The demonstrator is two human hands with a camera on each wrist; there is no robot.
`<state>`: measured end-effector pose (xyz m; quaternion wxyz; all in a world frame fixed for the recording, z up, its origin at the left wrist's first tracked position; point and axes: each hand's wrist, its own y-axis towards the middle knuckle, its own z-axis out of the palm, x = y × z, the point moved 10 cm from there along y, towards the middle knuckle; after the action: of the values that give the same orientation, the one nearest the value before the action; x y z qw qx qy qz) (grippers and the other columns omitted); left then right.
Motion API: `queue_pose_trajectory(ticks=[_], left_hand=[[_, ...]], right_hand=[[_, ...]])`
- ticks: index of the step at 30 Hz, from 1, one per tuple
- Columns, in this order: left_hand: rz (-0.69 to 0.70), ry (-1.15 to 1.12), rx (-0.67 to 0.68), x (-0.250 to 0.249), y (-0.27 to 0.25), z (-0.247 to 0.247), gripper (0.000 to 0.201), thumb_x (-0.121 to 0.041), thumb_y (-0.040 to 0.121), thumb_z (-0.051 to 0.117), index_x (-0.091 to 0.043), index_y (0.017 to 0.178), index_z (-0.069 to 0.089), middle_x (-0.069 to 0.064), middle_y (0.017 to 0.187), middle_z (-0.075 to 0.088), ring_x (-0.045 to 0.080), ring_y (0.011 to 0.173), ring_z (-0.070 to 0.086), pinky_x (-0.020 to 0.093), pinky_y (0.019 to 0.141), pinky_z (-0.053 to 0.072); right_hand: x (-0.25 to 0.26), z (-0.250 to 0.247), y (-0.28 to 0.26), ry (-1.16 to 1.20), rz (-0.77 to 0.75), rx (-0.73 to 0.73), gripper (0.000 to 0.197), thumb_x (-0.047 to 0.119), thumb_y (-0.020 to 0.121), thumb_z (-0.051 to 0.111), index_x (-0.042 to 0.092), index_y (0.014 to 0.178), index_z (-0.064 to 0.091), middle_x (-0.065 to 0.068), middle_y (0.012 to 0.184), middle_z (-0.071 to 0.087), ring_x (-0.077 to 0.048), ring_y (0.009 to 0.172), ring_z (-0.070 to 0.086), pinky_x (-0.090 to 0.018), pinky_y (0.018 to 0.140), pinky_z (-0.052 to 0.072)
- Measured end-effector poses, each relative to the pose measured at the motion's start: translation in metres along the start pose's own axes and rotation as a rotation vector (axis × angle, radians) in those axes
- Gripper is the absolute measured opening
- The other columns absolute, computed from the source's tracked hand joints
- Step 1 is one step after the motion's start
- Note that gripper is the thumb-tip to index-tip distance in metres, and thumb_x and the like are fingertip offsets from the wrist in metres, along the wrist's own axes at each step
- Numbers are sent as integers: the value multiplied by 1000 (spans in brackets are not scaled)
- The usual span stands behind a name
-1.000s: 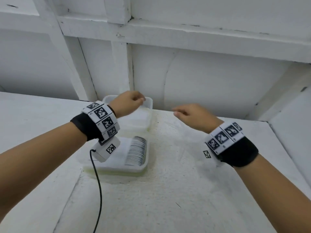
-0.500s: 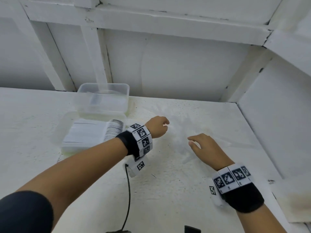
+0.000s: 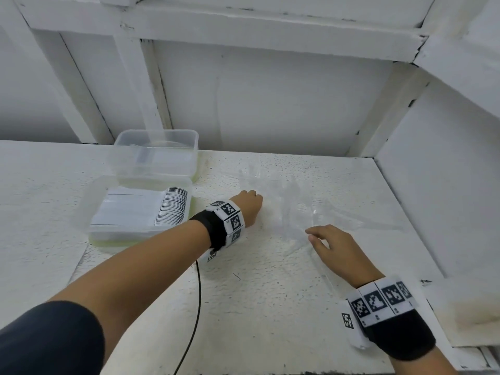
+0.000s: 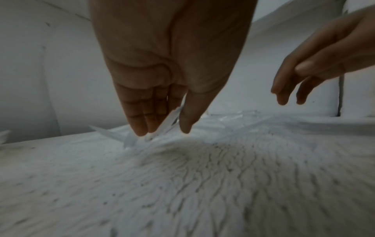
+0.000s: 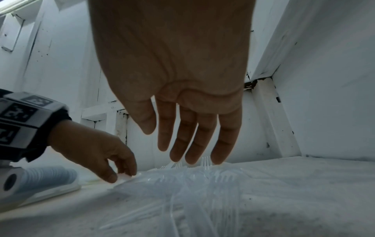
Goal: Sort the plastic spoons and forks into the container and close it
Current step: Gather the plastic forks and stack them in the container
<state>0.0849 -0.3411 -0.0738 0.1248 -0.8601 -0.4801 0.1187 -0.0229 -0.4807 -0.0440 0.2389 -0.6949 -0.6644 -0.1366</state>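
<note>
No legible txt (wristband (image 3: 230, 217) markers: patterns only).

black wristbands (image 3: 213, 234) with checkered marker tags (image 3: 378, 301), dark sleeve (image 3: 48, 339).

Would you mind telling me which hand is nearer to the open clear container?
Left. The left hand is just right of the container, at the cutlery pile; the right hand is farther right, beyond the pile.
</note>
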Motion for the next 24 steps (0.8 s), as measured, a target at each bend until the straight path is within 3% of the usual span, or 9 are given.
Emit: queue_pose_trajectory(ticks=[4, 8, 11, 13, 19, 22, 24], left_hand=[[-6, -78, 26, 15, -19, 1, 34, -7, 95, 41, -1, 128, 47, 17, 131, 42, 32, 112, 52, 36, 94, 45], [-17, -113, 86, 23, -39, 13, 42, -7, 95, 39, -11, 137, 42, 14, 137, 40, 28, 122, 45, 34, 101, 40], [-18, -32, 0, 27, -38, 4, 56, 2, 91, 40, -11, 144, 28, 14, 149, 23, 29, 131, 35, 41, 105, 37], [-17, 53, 36, 26, -36, 10, 63, 0, 90, 45, -9, 146, 20, 14, 152, 18, 30, 135, 29, 44, 106, 35], [-41, 165, 52, 12, -41, 21, 38, 2, 88, 49, 1, 126, 43, 18, 132, 32, 33, 118, 40, 37, 87, 44], [19, 189, 29, 9, -44, 18, 29, -3, 91, 46, -4, 120, 50, 14, 124, 40, 30, 110, 45, 33, 79, 40], [74, 218, 6, 7, -49, 15, 26, -15, 95, 46, -13, 119, 55, 10, 121, 47, 27, 110, 47, 35, 85, 38]], right_hand=[[12, -8, 6, 32, -43, -13, 30, 24, 97, 46, 16, 123, 59, 0, 116, 62, -7, 99, 53, -15, 85, 34], [29, -9, 20, 22, -97, -3, 29, 24, 97, 46, 16, 122, 60, -1, 115, 64, -6, 95, 54, -16, 83, 37], [42, -7, 34, -8, -121, 21, 30, 23, 98, 45, 14, 122, 60, -2, 117, 64, -13, 101, 57, -18, 84, 39], [50, -4, 40, -17, -132, 40, 30, 23, 98, 44, 13, 121, 60, -3, 118, 64, -15, 103, 57, -21, 87, 42], [55, 11, 40, -25, -145, 104, 29, 22, 98, 44, 12, 120, 60, -3, 115, 64, -15, 102, 58, -21, 85, 42], [53, 10, 40, 2, -136, 117, 28, 22, 97, 45, 13, 119, 61, -2, 114, 65, -14, 101, 58, -20, 84, 42], [56, 6, 45, 2, -133, 116, 28, 22, 97, 45, 13, 118, 62, -2, 114, 65, -14, 101, 59, -21, 86, 43]])
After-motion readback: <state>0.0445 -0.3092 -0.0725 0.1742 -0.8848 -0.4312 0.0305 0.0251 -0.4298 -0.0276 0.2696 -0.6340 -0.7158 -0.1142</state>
